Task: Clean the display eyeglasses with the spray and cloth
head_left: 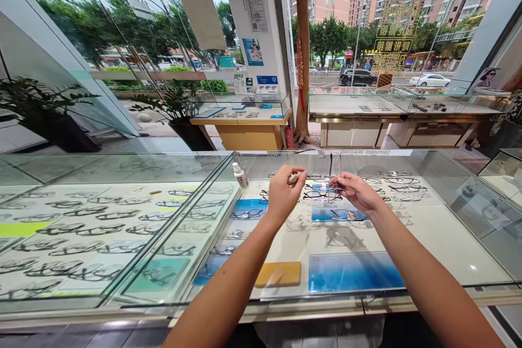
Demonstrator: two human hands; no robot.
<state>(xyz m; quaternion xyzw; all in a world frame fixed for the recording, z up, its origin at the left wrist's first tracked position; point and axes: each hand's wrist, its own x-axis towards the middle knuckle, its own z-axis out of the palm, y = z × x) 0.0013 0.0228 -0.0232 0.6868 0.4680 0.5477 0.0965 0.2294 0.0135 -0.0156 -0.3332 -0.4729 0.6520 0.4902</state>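
Glass-topped display table [318,310] spans the lower frame; near centre, left hand [284,187] fingers pinch a small pale object [293,178], while right of centre, right hand [359,194] fingers grip eyeglasses [336,165] above the table.

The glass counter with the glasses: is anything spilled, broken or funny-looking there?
Nothing stands out. I see no spill or crack on the glass display counter; the white bottle stands on top, and the displayed eyeglasses lie in rough rows. The held eyeglasses, in the right hand, are too small to check.
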